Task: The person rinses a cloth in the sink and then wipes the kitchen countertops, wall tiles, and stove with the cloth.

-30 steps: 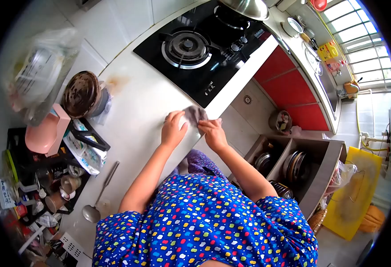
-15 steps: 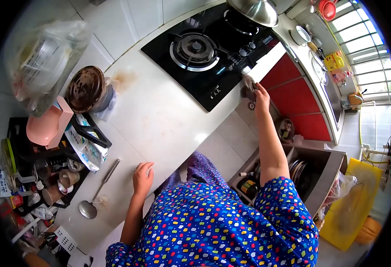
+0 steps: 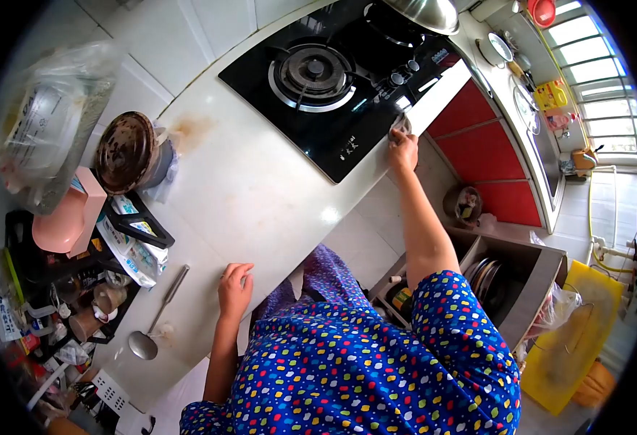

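My right hand [image 3: 403, 151] is at the front edge of the black gas stove [image 3: 318, 139], closed on a crumpled greyish-brown rag [image 3: 400, 125]. Part of the rag is hidden by the fingers; it touches the stove's front right area, below the knobs. My left hand [image 3: 236, 288] rests by the front edge of the white countertop [image 3: 239, 181], with nothing in it and its fingers loosely bent, a little apart. Left of that hand lies a metal ladle [image 3: 143, 345], its handle pointing away from me.
On the left stand a lidded pot [image 3: 125, 154], a pink container [image 3: 61, 221] and a black rack [image 3: 32, 239] crowded with jars and packets. A metal lid [image 3: 423, 13] covers the far burner. To the right are red cabinets [image 3: 489, 167] and an open drawer [image 3: 507, 250] holding plates.
My right hand has moved left with the rag, from beyond the counter's front edge onto the stove's edge. My left hand stays by the counter edge. The view has shifted slightly.
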The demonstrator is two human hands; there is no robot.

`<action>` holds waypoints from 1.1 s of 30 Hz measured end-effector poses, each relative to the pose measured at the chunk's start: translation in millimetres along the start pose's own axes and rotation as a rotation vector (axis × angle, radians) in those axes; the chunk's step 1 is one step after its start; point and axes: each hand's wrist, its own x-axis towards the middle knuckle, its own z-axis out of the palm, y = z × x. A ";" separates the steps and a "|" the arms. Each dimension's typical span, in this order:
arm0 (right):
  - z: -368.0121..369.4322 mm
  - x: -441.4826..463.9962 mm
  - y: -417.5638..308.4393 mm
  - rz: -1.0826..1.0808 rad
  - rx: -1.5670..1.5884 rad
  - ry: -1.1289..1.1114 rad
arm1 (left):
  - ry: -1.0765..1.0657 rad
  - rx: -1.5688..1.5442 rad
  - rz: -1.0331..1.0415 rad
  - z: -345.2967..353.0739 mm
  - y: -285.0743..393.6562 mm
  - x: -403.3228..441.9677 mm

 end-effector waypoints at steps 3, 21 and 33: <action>-1.1 -15.9 -0.7 -0.026 0.027 -0.041 | -0.026 -0.039 -0.005 2.0 -0.9 7.2; -26.4 1.2 65.2 -0.087 0.883 -0.230 | -0.235 0.032 0.093 -19.5 0.8 14.8; -9.6 -187.5 8.4 -0.711 0.259 -0.703 | -0.250 -0.022 0.107 -11.6 -5.4 20.5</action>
